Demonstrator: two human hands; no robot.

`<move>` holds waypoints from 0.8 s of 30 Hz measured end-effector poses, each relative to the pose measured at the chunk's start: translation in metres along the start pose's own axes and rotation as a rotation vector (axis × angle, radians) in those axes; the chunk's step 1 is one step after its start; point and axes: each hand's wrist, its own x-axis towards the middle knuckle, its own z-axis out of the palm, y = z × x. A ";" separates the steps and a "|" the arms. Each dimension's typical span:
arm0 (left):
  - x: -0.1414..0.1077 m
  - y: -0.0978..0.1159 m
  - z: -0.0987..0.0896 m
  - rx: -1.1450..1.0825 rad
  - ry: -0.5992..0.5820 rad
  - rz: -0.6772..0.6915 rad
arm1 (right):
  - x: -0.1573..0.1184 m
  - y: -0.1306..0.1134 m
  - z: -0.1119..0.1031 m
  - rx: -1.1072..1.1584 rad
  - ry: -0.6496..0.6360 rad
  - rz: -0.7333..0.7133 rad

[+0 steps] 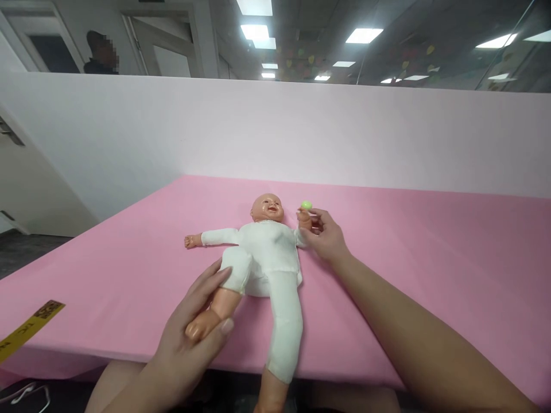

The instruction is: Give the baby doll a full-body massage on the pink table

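A baby doll with a white cloth body lies face up, its head away from me and one foot past the table's front edge. My left hand is wrapped round the doll's bent lower leg and foot at the left. At the right, my right hand grips the doll's raised forearm, fingers closed on it beside the doll's hand. Just above that doll hand shows a small light green round object; whether it touches the hand is unclear. The doll's other arm stretches out to the left.
A pink cloth covers the table. A yellow label strip lies at the front left. Behind stands a white partition, with a person beyond it at upper left. A door is at the left.
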 end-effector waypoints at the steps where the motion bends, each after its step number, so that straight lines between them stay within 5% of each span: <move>1: -0.008 0.000 -0.004 0.039 0.006 0.017 | 0.005 0.008 -0.005 0.025 0.030 0.046; 12: -0.063 -0.001 -0.014 0.259 0.049 0.164 | 0.026 0.076 -0.039 -0.183 0.084 0.475; 17: -0.070 -0.007 -0.011 0.269 0.037 0.189 | 0.024 0.074 -0.039 -0.357 0.022 0.469; 24: -0.071 -0.005 -0.016 0.310 0.044 0.205 | 0.019 0.049 -0.034 -0.320 0.091 0.314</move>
